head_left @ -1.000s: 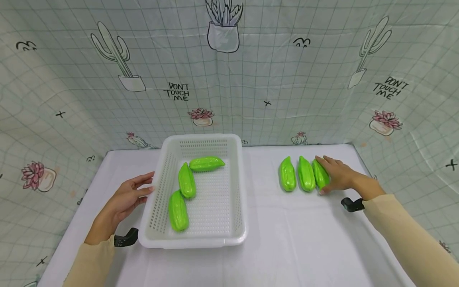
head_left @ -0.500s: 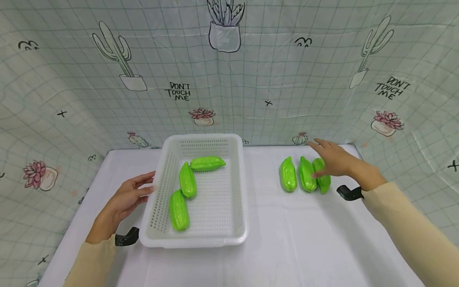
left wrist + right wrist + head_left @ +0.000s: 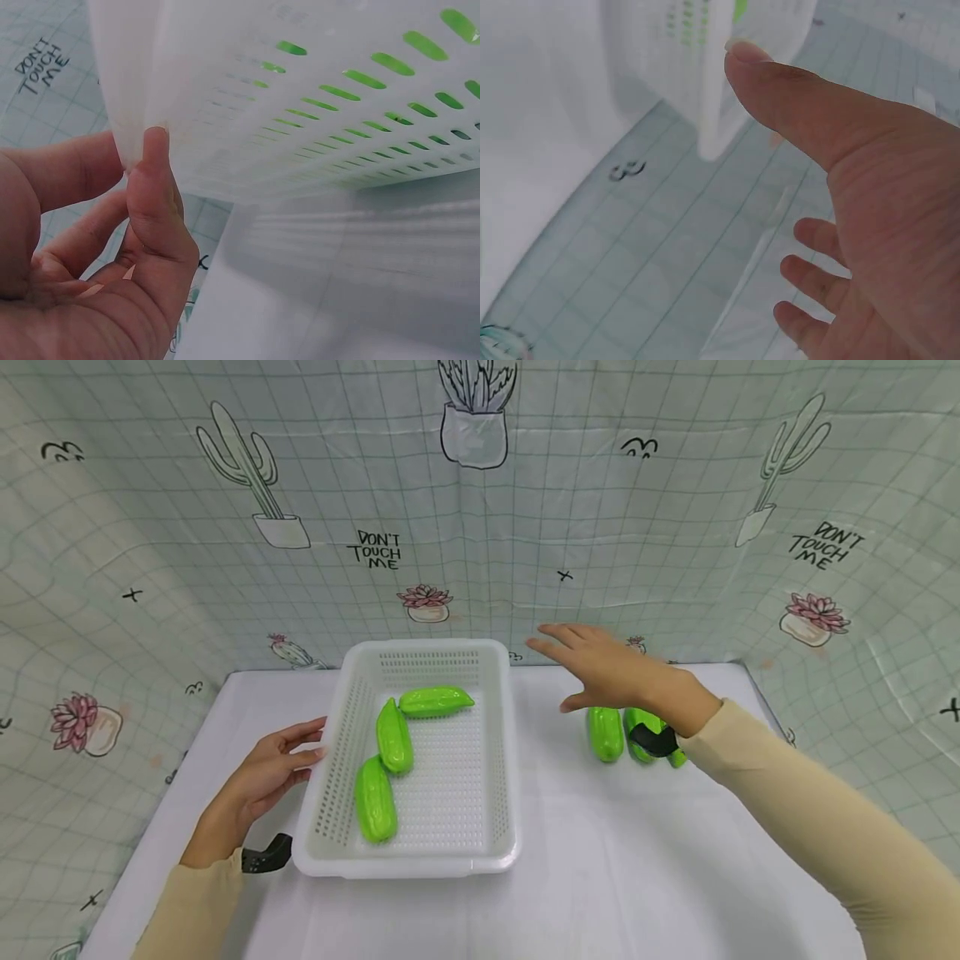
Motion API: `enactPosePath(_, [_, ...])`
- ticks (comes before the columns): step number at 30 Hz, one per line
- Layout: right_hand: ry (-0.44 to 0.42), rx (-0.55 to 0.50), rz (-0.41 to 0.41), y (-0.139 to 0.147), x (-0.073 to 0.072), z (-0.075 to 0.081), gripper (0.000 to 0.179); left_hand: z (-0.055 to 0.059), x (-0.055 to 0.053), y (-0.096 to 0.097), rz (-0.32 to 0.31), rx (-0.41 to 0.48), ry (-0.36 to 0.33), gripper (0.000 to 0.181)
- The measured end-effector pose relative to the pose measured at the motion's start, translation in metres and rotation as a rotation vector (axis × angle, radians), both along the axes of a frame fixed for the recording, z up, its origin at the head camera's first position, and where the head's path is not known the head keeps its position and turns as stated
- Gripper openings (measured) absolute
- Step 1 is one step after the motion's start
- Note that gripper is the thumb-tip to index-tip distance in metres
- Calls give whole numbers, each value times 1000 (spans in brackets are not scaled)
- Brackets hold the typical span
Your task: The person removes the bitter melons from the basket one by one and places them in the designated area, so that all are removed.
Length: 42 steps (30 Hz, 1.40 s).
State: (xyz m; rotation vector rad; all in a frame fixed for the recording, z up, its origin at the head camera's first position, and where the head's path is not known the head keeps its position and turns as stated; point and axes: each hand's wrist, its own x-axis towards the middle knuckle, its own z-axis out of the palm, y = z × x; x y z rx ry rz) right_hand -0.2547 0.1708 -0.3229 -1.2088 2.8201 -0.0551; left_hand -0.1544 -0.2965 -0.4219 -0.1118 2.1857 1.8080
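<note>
While the left hand [image 3: 258, 772] pinches the rim of the white plastic basket [image 3: 507, 777] lightly between thumb and forefinger, the right hand [image 3: 611, 664] hangs in the air with fingers spread and thumb well apart, holding nothing. To that right hand's left, inside the basket, lie three glossy green gourds: the far gourd [image 3: 435, 700] crosswise, the middle gourd [image 3: 394, 737] and the near gourd [image 3: 375, 802] lengthwise, end to end along the side closer to the left hand. Three more, the left outer gourd [image 3: 605, 737], the centre gourd [image 3: 642, 718] and the right outer gourd [image 3: 678, 758], rest on the counter [image 3: 585, 852], partly hidden under the right hand and its wrist.

Judging by the way the right fingertips point, the step seems a reach to the basket. It would be done best by passing well above the near rim, then lowering onto one gourd and gripping it across its middle, since shiny skin could slip. A light left-hand hold should steady the basket without tilting it.
</note>
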Motion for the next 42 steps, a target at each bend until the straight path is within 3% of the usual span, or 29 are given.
enactPosePath(8, [29, 86, 144, -63, -10, 6, 103, 2, 1, -1, 10, 5, 0, 69])
enactPosePath(17, [62, 215, 269, -117, -27, -4, 101, 3, -1, 0, 3, 0, 11, 67])
enactPosePath(28, [-6, 376, 298, -169, -38, -27, 101, 3, -1, 0, 14, 6, 0, 68])
enactPosePath(42, [-61, 474, 243, -189, -33, -59, 93, 3, -2, 2, 27, 7, -9, 67])
